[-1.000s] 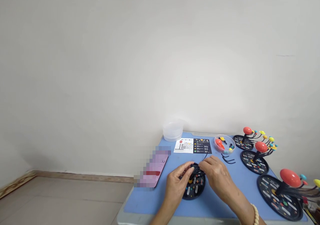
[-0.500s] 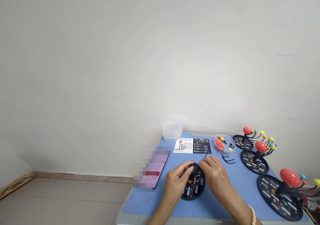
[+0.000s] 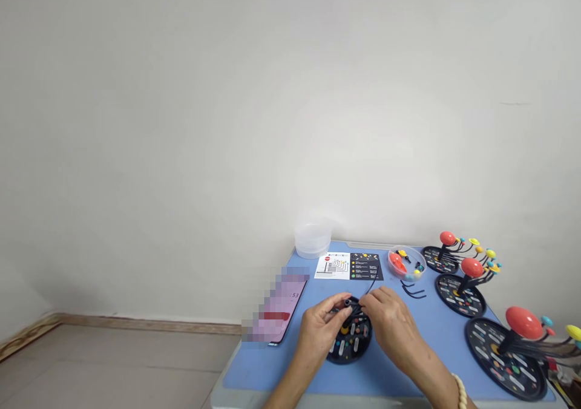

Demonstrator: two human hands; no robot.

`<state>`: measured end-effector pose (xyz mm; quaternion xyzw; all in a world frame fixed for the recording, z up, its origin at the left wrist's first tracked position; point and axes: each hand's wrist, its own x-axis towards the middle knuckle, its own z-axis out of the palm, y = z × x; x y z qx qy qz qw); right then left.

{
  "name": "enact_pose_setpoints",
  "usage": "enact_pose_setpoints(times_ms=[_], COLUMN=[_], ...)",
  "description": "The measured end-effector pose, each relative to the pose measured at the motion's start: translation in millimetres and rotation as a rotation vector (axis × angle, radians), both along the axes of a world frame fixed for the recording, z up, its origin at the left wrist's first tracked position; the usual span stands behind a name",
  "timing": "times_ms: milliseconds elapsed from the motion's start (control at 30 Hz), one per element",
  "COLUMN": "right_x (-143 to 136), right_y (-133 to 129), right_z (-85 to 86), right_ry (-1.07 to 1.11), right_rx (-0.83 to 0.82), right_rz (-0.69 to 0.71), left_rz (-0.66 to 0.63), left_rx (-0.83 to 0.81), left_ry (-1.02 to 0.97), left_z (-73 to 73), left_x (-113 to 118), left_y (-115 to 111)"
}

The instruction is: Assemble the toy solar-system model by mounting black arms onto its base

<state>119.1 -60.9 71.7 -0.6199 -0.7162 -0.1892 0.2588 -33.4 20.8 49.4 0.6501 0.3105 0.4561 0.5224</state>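
A round black base (image 3: pixel 348 350) with coloured dots and labels lies on the blue table top, partly under both hands. My left hand (image 3: pixel 321 326) pinches the top of a black post (image 3: pixel 347 303) above the base, thumb and index finger on either side. From the post, thin black arms run right to my right hand (image 3: pixel 387 319), whose fingertips are closed on a black rod (image 3: pixel 373 281) that sticks up and curves at its far end. How the rod meets the post is hidden by the fingers.
Three finished-looking planet models (image 3: pixel 524 322) stand along the right side. Behind my hands are a printed sheet (image 3: pixel 333 266), a clear tray of coloured parts (image 3: pixel 407 262) and loose curved black rods (image 3: pixel 414 290). A phone (image 3: pixel 281 309) lies at left, near stacked clear containers (image 3: pixel 313 239).
The post's round top now shows between my left fingertips. The rod in my right hand leans slightly more to the left at its lower end. The view has shifted slightly.
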Motion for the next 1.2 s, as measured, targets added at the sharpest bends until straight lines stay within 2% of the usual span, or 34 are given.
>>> enact_pose_setpoints(times_ms=[133,267,600,833,1033,1200], right_x=[-1.8,-2.7,-3.1,-3.4,-2.1,-4.1], right_y=[-1.9,-1.0,-1.0,1.3,-3.1,-3.1], right_z=[-1.0,4.9,6.5,12.9,4.5,-4.5], right_ry=[0.011,-0.021,-0.021,-0.037,-0.003,0.029], right_rx=[0.012,0.004,0.023,-0.034,-0.004,0.027], right_rz=[-0.008,-0.012,-0.008,-0.030,0.010,-0.020], left_rz=[0.030,0.046,0.014,0.012,0.020,0.030], left_rx=[-0.015,-0.017,-0.035,-0.030,0.000,0.043], left_ry=[-0.013,0.003,0.016,-0.009,-0.002,0.030], left_z=[-4.6,-8.5,-6.3,-7.3,-6.4,-8.2], left_x=[1.3,2.5,0.8,0.7,0.2,1.7], left_y=[2.4,2.9,1.3,1.6,-0.2,-0.5])
